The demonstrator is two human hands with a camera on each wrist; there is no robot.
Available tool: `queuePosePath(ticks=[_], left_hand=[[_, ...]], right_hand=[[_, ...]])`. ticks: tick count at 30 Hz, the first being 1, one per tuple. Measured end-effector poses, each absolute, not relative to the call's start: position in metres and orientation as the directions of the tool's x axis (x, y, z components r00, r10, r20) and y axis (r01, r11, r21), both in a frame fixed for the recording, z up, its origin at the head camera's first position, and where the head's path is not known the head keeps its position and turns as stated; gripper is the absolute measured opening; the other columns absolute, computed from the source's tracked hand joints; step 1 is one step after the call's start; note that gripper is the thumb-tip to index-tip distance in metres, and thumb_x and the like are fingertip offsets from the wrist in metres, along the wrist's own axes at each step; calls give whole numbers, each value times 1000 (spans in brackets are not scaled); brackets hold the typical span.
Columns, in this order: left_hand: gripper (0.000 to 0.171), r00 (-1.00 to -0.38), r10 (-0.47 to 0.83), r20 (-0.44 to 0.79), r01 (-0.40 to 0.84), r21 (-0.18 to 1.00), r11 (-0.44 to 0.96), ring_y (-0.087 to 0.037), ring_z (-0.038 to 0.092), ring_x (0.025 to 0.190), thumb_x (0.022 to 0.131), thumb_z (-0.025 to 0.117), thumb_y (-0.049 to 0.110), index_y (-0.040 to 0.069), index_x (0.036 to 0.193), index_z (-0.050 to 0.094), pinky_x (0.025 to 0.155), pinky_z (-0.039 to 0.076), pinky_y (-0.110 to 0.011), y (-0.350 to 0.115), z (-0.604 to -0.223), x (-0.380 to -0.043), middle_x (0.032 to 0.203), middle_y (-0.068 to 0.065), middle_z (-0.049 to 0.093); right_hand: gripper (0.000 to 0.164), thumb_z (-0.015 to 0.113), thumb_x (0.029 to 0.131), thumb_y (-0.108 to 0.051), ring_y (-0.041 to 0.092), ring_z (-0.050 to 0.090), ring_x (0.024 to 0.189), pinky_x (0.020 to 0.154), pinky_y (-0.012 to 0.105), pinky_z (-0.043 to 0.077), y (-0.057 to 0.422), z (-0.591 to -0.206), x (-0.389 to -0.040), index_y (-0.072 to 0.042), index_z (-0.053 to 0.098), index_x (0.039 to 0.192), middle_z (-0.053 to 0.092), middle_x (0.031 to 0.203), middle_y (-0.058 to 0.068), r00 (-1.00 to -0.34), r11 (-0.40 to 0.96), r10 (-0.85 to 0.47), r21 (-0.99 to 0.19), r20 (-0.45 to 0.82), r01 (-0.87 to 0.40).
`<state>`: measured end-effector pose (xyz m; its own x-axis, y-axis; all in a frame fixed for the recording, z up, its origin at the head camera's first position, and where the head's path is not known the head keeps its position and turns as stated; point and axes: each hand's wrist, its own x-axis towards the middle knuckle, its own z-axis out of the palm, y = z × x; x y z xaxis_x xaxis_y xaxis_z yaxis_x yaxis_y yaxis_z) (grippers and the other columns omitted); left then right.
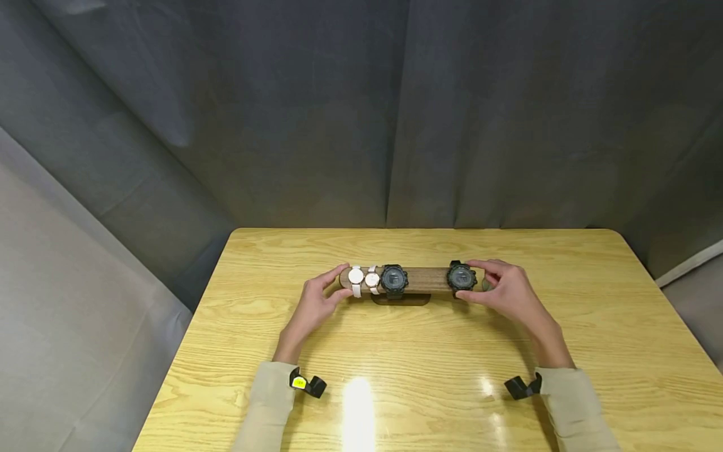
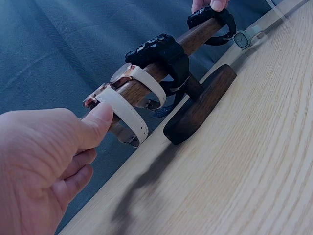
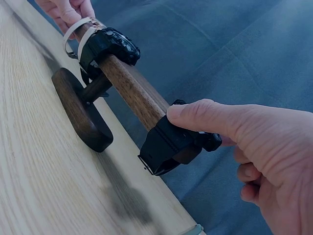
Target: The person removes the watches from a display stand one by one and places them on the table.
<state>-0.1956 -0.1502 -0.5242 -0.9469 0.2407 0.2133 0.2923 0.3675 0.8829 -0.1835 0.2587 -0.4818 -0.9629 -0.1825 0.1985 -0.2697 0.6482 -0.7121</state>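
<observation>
A wooden T-shaped watch stand (image 1: 426, 280) stands on the table. On its bar sit two white-strapped watches (image 1: 356, 276) at the left and a black sports watch (image 1: 394, 278) beside them. A second black sports watch (image 1: 461, 276) is round the bar near its right end. My left hand (image 1: 317, 301) holds the bar's left end between thumb and fingers, the thumb by the outermost white strap (image 2: 128, 115). My right hand (image 1: 511, 292) pinches the second black watch, its thumb over the strap (image 3: 171, 139) at the bar. The right fingertips are partly hidden behind this watch.
A pale green square-faced watch (image 2: 241, 40) lies on the table beyond the bar's right end, mostly behind my right hand in the head view. The stand's dark base (image 3: 80, 110) rests on the wooden table (image 1: 418, 364). Grey curtains (image 1: 316, 125) hang behind the table.
</observation>
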Motion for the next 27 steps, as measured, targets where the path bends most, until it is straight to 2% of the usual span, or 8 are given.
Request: queuePosePath(ticks=[12, 19, 27], left_hand=[[56, -944, 252, 215, 298, 884, 360, -29, 48, 145, 95, 76, 14, 6, 148, 59, 118, 43, -46, -151, -524, -195, 152, -7, 56], [56, -940, 259, 224, 308, 882, 355, -30, 48, 145, 95, 76, 14, 5, 147, 59, 118, 43, -44, -152, -523, -194, 152, -8, 57], [57, -940, 255, 226, 311, 876, 368, -26, 49, 144, 94, 77, 14, 6, 148, 59, 119, 41, -39, -152, -521, -193, 151, -6, 57]], right_hand=[[64, 94, 78, -38, 8, 29, 55, 48, 27, 30, 264, -478, -182, -10, 72, 131, 33, 67, 0, -966, 642, -183, -722, 183, -258], [64, 94, 78, -37, 7, 28, 55, 48, 27, 30, 268, -475, -180, -9, 72, 131, 32, 65, 0, -966, 647, -178, -717, 188, -259], [65, 95, 78, -38, 9, 27, 56, 45, 27, 27, 273, -473, -181, -11, 72, 131, 30, 66, -1, -979, 663, -134, -721, 153, -203]])
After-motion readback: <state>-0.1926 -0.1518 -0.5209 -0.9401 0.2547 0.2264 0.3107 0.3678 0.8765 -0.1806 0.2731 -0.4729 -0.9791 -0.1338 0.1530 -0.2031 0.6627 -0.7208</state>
